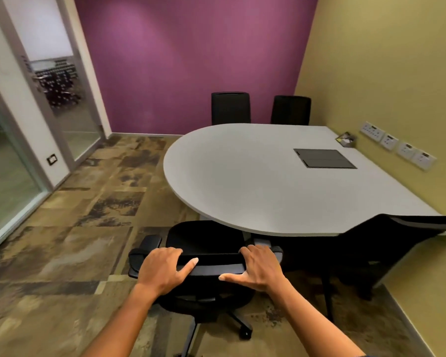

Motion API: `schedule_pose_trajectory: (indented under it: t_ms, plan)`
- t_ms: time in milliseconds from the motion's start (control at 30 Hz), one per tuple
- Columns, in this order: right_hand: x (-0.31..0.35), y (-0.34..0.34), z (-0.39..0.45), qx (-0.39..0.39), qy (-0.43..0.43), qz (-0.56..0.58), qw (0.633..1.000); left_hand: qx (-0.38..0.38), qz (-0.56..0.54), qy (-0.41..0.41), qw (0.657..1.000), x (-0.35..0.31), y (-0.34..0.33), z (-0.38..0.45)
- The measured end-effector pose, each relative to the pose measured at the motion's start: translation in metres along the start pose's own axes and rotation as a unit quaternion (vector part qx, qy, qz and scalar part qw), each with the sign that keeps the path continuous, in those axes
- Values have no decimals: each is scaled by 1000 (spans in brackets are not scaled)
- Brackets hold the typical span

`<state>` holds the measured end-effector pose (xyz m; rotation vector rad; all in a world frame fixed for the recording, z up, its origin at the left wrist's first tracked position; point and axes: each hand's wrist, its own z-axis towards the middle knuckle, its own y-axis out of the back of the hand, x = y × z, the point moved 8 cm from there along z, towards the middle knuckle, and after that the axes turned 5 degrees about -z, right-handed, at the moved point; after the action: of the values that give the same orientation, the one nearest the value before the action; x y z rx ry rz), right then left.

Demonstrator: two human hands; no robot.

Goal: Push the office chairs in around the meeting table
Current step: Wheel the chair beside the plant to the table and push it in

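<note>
A black office chair (206,240) stands right below me, its seat front just under the rounded near edge of the white meeting table (242,181). My left hand (162,269) grips the left end of the chair's backrest top, and my right hand (258,271) grips the right end. Both thumbs lie along the back of the rail. A second black chair (366,251) leans at the right, close against the table's near edge. Two more black chairs (231,108) (290,110) stand tucked in at the far side, in front of the purple wall.
A grey cable hatch (325,158) is set into the tabletop, and a small holder (346,141) sits by the yellow wall with its row of sockets (397,148). Glass partitions and a door (70,99) line the left. Patterned carpet floor (83,228) stretches left of the chair.
</note>
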<state>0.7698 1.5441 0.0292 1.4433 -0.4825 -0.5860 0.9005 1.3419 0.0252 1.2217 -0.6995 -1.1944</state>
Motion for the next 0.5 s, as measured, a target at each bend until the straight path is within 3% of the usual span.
schedule_pose_trajectory:
  t_ms: [167,500]
  plan:
    - [-47,6,-25,-7,-65,1,998,3,-14,-46,999,-48,-11,25]
    - [-97,12,-50,-17,-112,-13,993,1,-25,-96,995,-102,-25,55]
